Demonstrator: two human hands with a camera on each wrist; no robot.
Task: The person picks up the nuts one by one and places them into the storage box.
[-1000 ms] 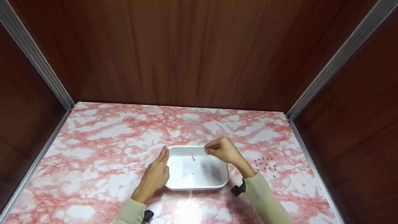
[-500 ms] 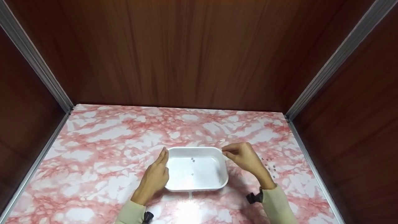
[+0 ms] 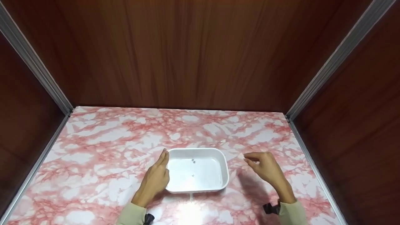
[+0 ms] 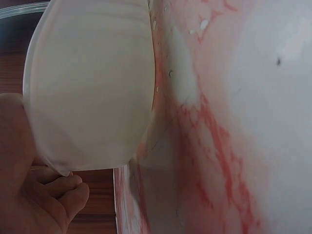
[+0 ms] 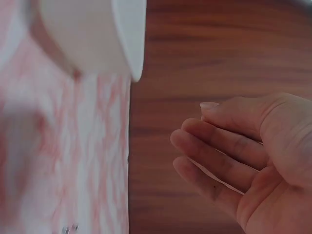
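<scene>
A white rectangular tray [image 3: 197,189] stands at the front middle of the table. Inside it lie a few tiny nut-like metal pieces [image 3: 194,162], too small to name surely. My left hand [image 3: 155,178] holds the tray's left rim, its thumb at the rim and its other fingers along the side; the left wrist view shows this hand [image 4: 48,195] against the tray wall [image 4: 92,87]. To the right of the tray, apart from it, my right hand [image 3: 268,168] hovers above the table. In the right wrist view its fingers [image 5: 214,146] are loosely bent, with nothing visible between them.
The table [image 3: 109,134] has a red and white marbled top. Dark wood-grain panels [image 3: 175,56] with grey metal corner posts [image 3: 336,56] enclose its back and sides. Small shiny pieces [image 5: 70,228] lie on the table in the right wrist view.
My right hand has moved right, from over the tray's far right rim to beyond the tray. It now covers the loose pieces on the table. The left hand and tray have stayed put.
</scene>
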